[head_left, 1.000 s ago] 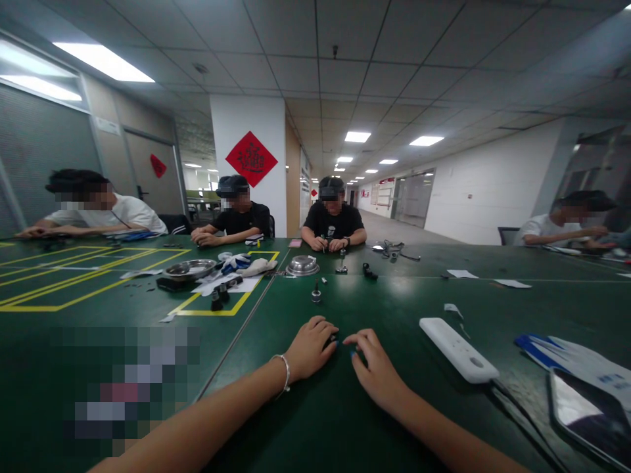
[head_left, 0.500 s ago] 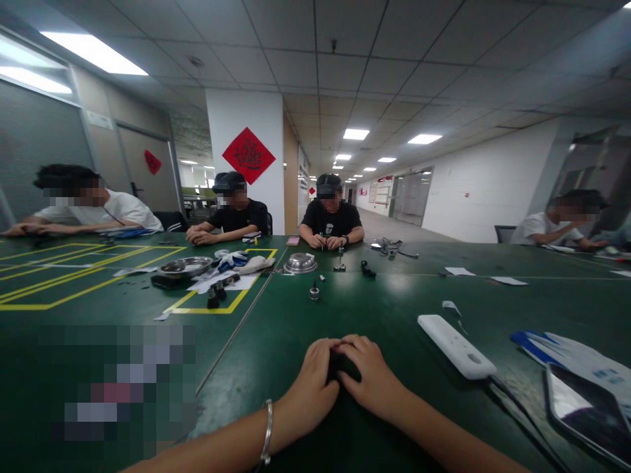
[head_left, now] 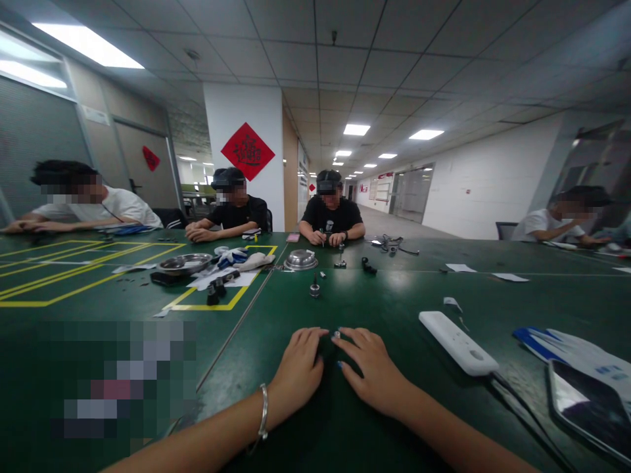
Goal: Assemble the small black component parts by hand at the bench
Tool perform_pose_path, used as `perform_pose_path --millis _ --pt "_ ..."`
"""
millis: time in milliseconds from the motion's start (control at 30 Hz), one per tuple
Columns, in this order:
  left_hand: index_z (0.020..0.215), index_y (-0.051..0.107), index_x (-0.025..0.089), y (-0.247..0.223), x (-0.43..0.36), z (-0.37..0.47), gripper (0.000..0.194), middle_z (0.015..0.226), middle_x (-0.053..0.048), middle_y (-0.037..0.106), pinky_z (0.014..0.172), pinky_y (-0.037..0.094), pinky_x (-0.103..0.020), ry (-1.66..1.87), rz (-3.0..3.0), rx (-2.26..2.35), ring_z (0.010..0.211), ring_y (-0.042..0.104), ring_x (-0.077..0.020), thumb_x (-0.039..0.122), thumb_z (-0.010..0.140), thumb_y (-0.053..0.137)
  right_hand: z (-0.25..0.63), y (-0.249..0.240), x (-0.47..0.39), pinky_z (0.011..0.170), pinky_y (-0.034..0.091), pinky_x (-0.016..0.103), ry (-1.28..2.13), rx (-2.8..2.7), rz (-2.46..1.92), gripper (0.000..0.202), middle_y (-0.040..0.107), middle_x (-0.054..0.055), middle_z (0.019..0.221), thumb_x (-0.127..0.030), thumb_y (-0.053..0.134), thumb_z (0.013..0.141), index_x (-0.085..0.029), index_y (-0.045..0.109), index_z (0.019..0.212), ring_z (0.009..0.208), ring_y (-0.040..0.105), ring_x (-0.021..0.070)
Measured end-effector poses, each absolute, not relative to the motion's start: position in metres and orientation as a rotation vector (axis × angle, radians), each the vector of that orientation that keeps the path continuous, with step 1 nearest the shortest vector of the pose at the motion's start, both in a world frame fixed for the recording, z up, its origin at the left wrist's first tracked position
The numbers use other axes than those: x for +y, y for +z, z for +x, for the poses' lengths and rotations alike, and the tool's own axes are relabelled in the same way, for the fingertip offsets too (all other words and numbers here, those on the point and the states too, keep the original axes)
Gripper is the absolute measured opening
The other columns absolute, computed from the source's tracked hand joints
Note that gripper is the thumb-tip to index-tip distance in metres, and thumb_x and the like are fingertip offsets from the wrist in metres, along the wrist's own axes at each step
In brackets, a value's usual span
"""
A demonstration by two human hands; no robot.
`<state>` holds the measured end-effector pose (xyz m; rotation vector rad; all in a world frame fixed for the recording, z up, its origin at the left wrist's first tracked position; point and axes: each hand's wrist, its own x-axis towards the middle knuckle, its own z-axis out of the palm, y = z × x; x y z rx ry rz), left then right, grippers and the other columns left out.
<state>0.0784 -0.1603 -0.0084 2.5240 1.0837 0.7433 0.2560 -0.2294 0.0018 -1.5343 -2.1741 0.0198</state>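
Observation:
My left hand (head_left: 298, 368) rests palm down on the green tabletop (head_left: 227, 420), its fingers stretched forward and a silver bangle (head_left: 263, 414) around the wrist. Opposite it, my right hand (head_left: 369, 371) lies with fingers spread and thumb apart. A tiny shiny piece (head_left: 337, 335) shows at the right fingertips; it is too small to name, and I cannot tell whether it lies on the table or on a finger. A narrow gap separates the two hands. Beyond them stands a small round metal part with an upright stem (head_left: 314, 289).
A white power strip (head_left: 458, 343) with its cable lies to the right, near a phone (head_left: 586, 404) and a blue-and-white glove (head_left: 576, 358). Farther off are a metal bowl (head_left: 185, 264), a metal lid (head_left: 300, 260) and black parts (head_left: 213, 294). Several people sit around the table.
My hands were cupped together with fingertips meeting; they have moved apart and flattened. The tiny shiny piece now shows between them. The view has shifted slightly.

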Motion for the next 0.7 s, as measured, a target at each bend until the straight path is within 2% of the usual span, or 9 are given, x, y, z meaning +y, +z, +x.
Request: perform_pose_path --millis 133,233,367,467,567,633,700 --pt "0.113 0.053 0.018 -0.013 -0.157 0.078 0.056 0.122 -0.008 0.052 0.106 0.032 -0.040 0.755 2.523 1.065 0.119 0.043 -0.0188 -0.005 0.065 0.033 0.253 0.001 -0.232 0.099 0.024 0.044 0.008 -2.249 -1.539 0.039 0.046 0.004 0.129 -0.021 0.053 0.084 -0.028 0.053 0.123 0.118 0.036 0.0254" --pt "0.110 0.053 0.019 -0.017 -0.156 0.078 0.061 0.121 -0.007 0.052 0.105 0.034 -0.039 0.778 2.487 1.020 0.118 0.044 -0.0171 -0.008 0.060 0.031 0.253 0.001 -0.231 0.098 0.026 0.042 -0.026 -2.209 -1.544 0.042 0.049 0.005 0.123 -0.017 0.053 0.082 -0.026 0.053 0.123 0.114 0.038 0.0246" --pt "0.107 0.053 0.020 -0.014 -0.156 0.079 0.054 0.116 -0.006 0.056 0.102 0.038 -0.038 0.794 2.424 0.990 0.112 0.049 -0.0180 -0.004 0.061 0.037 0.255 -0.001 -0.229 0.092 0.032 0.040 -0.087 -2.156 -1.575 0.037 0.051 0.007 0.110 -0.016 0.055 0.081 -0.023 0.057 0.117 0.105 0.044 0.0243" --pt "0.103 0.055 0.019 -0.006 -0.158 0.077 0.049 0.111 -0.006 0.059 0.097 0.042 -0.036 0.740 2.404 1.029 0.106 0.053 -0.0185 -0.003 0.063 0.039 0.256 -0.002 -0.226 0.088 0.034 0.040 -0.112 -2.119 -1.621 0.023 0.052 0.006 0.104 -0.016 0.055 0.081 -0.022 0.062 0.102 0.100 0.045 0.0242" --pt "0.097 0.058 0.020 0.002 -0.161 0.075 0.041 0.103 -0.004 0.063 0.092 0.044 -0.035 0.659 2.434 1.031 0.100 0.057 -0.0188 -0.001 0.066 0.040 0.257 -0.003 -0.225 0.085 0.036 0.039 -0.132 -2.048 -1.682 0.014 0.053 0.006 0.097 -0.014 0.053 0.081 -0.019 0.061 0.092 0.095 0.047 0.0234" --pt "0.096 0.058 0.020 0.005 -0.165 0.075 0.037 0.100 -0.003 0.063 0.090 0.045 -0.034 0.645 2.452 0.995 0.097 0.057 -0.0186 0.001 0.069 0.043 0.257 -0.003 -0.225 0.086 0.036 0.040 -0.145 -2.017 -1.704 0.018 0.053 0.007 0.100 -0.015 0.054 0.081 -0.018 0.059 0.098 0.096 0.047 0.0240" --pt "0.097 0.058 0.021 0.006 -0.170 0.076 0.034 0.100 -0.002 0.063 0.088 0.045 -0.032 0.670 2.444 0.934 0.095 0.057 -0.0175 0.003 0.071 0.045 0.258 -0.005 -0.225 0.089 0.034 0.041 -0.162 -2.022 -1.708 0.033 0.051 0.009 0.109 -0.017 0.056 0.081 -0.018 0.055 0.113 0.104 0.044 0.0263"
